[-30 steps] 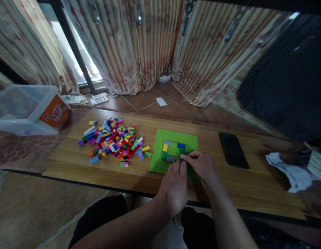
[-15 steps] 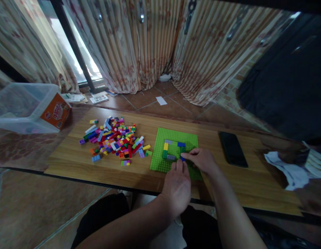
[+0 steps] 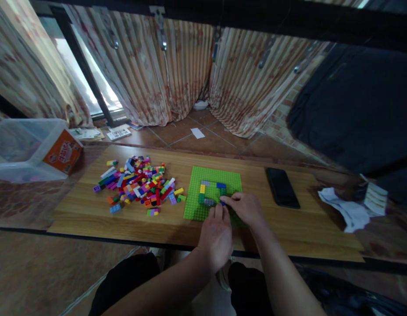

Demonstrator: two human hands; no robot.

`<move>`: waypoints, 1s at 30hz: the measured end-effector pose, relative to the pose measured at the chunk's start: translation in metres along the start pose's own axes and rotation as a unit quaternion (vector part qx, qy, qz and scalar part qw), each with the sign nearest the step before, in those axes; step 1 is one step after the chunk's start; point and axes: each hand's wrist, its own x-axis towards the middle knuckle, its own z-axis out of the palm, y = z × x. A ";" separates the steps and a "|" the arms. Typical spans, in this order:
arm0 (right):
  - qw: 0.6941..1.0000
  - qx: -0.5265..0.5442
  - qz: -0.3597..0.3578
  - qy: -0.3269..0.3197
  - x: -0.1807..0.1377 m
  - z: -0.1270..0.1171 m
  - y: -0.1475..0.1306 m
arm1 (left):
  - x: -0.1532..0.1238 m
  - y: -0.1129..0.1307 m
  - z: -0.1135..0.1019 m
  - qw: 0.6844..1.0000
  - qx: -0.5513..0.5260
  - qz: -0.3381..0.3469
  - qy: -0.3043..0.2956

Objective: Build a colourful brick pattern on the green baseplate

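Note:
A green baseplate (image 3: 193, 184) lies on the wooden table and carries a square outline of bricks. In that outline are a grey brick (image 3: 205, 183), a yellow brick (image 3: 202, 188), a green brick (image 3: 201, 198), another grey brick (image 3: 209, 202) and a blue brick (image 3: 221, 185). At the outline's near right corner, a second blue brick (image 3: 222, 201) shows between my fingertips. My right hand (image 3: 245, 208) pinches it from the right. My left hand (image 3: 217, 232) is closed, its fingertips against the brick's near side; they partly hide it.
Left of the baseplate spreads a pile of loose coloured bricks (image 3: 137, 184). A black phone (image 3: 282, 187) and crumpled white paper (image 3: 343, 208) lie to the right. A clear plastic box (image 3: 22, 151) with an orange label stands at the far left.
The whole view has shifted, so the table sits a little further left. Both hands stay at the same corner of the brick outline, with the blue brick between their fingertips.

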 end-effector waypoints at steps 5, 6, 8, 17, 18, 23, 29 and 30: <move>0.994 0.100 0.032 -0.037 0.004 -0.002 0.006 | -0.002 -0.002 0.003 1.000 -0.003 -0.008 0.009; 0.989 0.137 0.048 -0.043 0.005 -0.002 0.007 | -0.003 -0.002 0.003 1.000 -0.007 -0.009 0.014; 0.978 0.190 0.074 -0.034 0.006 -0.002 0.009 | -0.004 -0.001 0.001 0.999 -0.022 -0.002 0.033; 0.976 0.181 0.069 0.096 0.007 -0.010 0.012 | 0.008 -0.040 -0.030 0.964 -0.188 -0.049 0.179; 0.975 0.179 0.069 0.111 0.007 -0.011 0.011 | 0.011 -0.048 -0.035 0.957 -0.203 -0.079 0.194; 0.977 0.165 0.043 0.127 0.007 -0.006 0.003 | 0.024 -0.078 -0.051 0.931 -0.244 -0.148 0.228; 0.989 0.130 -0.005 0.064 0.002 0.000 -0.010 | 0.029 -0.091 -0.054 0.919 -0.271 -0.186 0.216; 0.992 0.117 -0.005 0.050 0.001 0.000 -0.011 | 0.030 -0.093 -0.054 0.920 -0.273 -0.186 0.210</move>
